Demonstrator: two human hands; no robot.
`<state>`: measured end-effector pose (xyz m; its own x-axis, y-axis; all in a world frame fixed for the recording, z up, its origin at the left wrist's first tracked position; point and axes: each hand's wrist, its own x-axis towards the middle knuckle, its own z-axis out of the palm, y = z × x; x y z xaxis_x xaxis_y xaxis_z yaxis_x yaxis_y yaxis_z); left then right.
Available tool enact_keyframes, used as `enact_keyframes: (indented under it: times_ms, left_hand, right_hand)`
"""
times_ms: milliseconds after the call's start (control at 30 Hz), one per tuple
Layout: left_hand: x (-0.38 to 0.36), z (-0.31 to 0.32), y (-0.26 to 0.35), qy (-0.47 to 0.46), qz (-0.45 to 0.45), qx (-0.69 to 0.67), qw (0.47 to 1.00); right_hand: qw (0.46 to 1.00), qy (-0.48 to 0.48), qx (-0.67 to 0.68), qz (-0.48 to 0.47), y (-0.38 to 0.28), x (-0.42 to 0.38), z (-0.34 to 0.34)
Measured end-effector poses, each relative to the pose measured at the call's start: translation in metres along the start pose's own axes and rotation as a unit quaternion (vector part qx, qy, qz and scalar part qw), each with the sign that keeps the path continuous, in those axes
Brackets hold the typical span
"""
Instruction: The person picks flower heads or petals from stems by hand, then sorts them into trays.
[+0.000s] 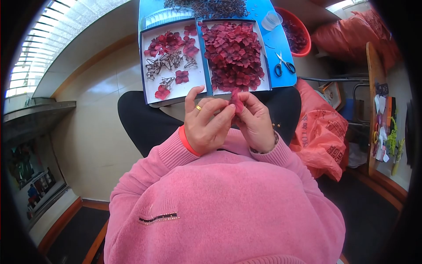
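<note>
A dark red artificial flower (237, 104) is pinched between my two hands, just in front of the boxes. My left hand (207, 121), with a ring on one finger, holds the flower's left side between thumb and fingertip. Its other fingers are curled or raised. My right hand (257, 121) grips the flower from the other side, fingers closed. Beyond my hands, a shallow white box (267, 79) is heaped with red flowers (231, 55). To its left, another white box (149, 90) holds scattered red flowers (166, 43) and brown stems (165, 64).
Scissors (285, 65) with black handles lie on the blue table (281, 81), near a clear plastic cup (271, 20). Brown stems (211, 6) are piled at the far edge. A red basin (306, 46) holds more flowers. Red sacks (318, 127) lie at right, beside a wooden board (373, 101).
</note>
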<state>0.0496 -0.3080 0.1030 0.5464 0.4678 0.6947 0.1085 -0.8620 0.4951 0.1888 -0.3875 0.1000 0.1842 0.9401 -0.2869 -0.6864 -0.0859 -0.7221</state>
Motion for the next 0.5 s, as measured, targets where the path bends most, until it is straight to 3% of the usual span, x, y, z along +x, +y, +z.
enact_keyframes:
  times_ms: [367,500]
  left_hand:
    - [0.002,0.0017,-0.0001,0.024,-0.025,-0.067,0.997]
    - [0.0029,-0.0006,0.0059,0.007,-0.104,-0.143,0.984]
  right_hand:
    - [0.996,0.021,-0.08,-0.036,-0.0008,-0.0013,0.0045]
    - [0.983,0.022,-0.15,-0.103,0.0031,-0.0022,0.005]
